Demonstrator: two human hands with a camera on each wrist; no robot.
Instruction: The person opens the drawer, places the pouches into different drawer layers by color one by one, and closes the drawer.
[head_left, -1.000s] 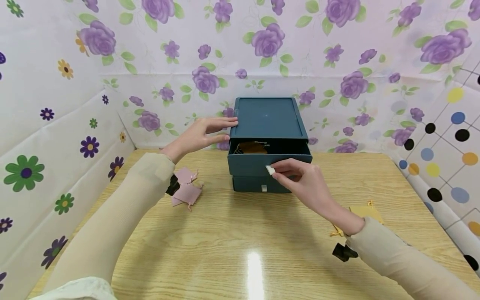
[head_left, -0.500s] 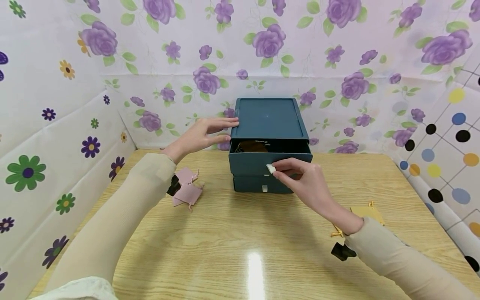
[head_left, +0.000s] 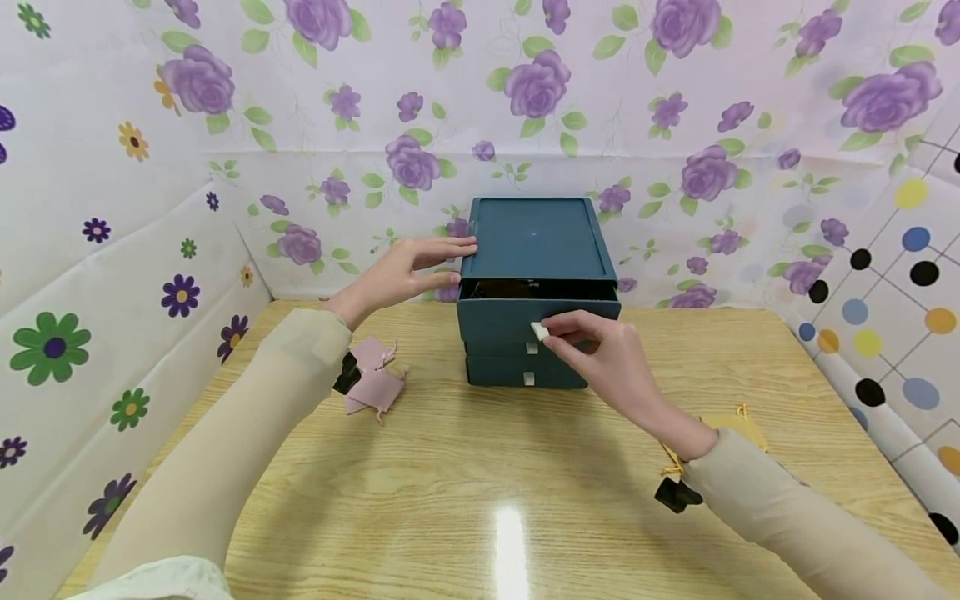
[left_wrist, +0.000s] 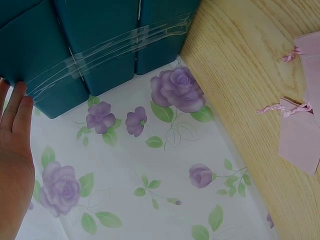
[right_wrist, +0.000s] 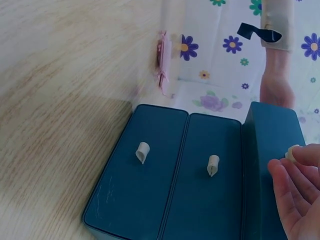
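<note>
Right hand: thumb and fingers pinch the white tab on the top drawer. Left hand: fingers straight and a little spread, tips at the left edge of the cabinet top, thumb close to the front left corner. The drawer is partly out, its front proud of the two tiers beneath; through the narrow slot a brownish item, too dark to identify. The cabinet stands by the back edge of the tabletop, about midway along; clear tape runs across its side. Pink pouches lie toward the left edge, a yellow pouch toward the right, partly behind the forearm. Risks, in my judgement: the tab is small, so a sideways pull or push there could slip the pinch or skew the drawer in its slot; an item standing proud inside might catch under the top; the left thumb could get nipped if it strayed into the gap; a light left-hand hold might let the cabinet slide back toward the cloth. Against one second earlier: slot narrower, drawer front farther in, middle tab now exposed below; left hand and pouches virtually unmoved.
</note>
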